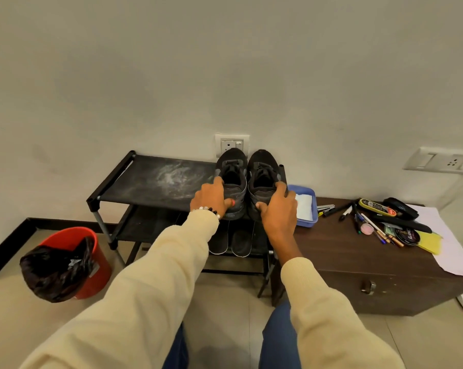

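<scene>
**Both hands on the black shoes**

My left hand (211, 198) grips the heel of the left shoe (231, 169), and my right hand (278, 209) grips the heel of the right shoe (263, 169). The pair stands side by side at centre frame, toes to the wall, on the top shelf of the shoe rack (145, 179). Two insoles (241, 242) lie on the shelf below, and a red bucket (97, 262) sits lower left.

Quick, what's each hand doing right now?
Left hand: grips the heel of the left black sneaker.
Right hand: grips the heel of the right black sneaker.
</scene>
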